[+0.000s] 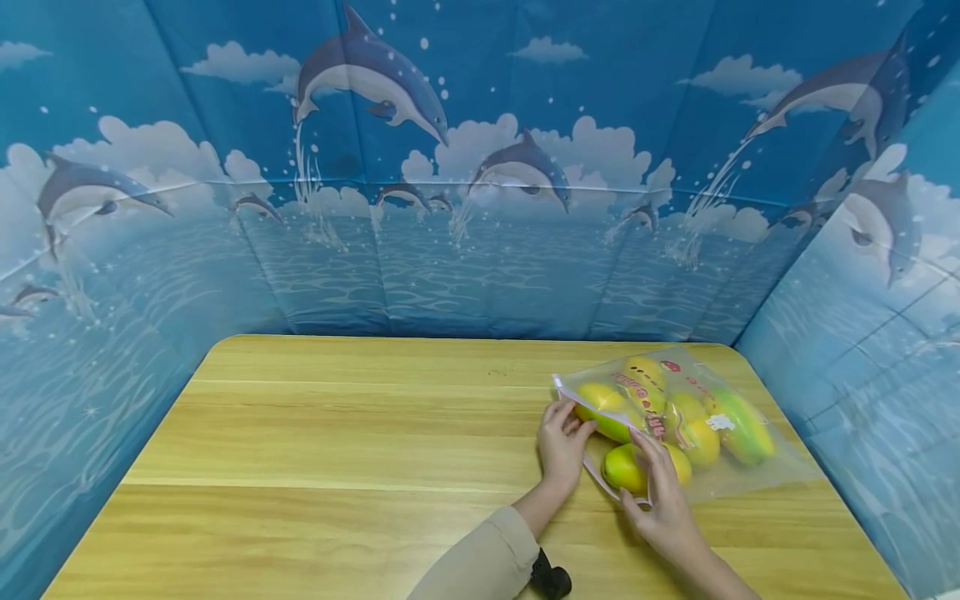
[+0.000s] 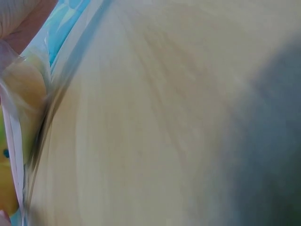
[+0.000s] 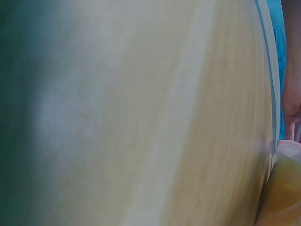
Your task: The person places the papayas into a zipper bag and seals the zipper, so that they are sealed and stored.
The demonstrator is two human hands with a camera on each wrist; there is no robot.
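Observation:
A clear printed zip bag (image 1: pixel 772 475) lies on the right part of the table, its mouth with a pale pink zip strip facing left. Several yellow-green mangoes (image 1: pixel 742 429) are inside it. My left hand (image 1: pixel 562 446) pinches the upper part of the mouth's edge between thumb and fingers. Lower down, my right hand (image 1: pixel 663 508) holds the near part of that edge, its fingers over the bag and thumb below. In the left wrist view, the zip strip (image 2: pixel 15 146) runs along the left border. The right wrist view catches a mango (image 3: pixel 284 197) at the lower right corner.
The wooden table (image 1: pixel 300 450) spreads out left of the bag. A blue curtain printed with dolphins (image 1: pixel 480 258) surrounds its back and sides. A black device (image 1: pixel 551 577) sits at the left wrist, beside a beige sleeve (image 1: pixel 483 558).

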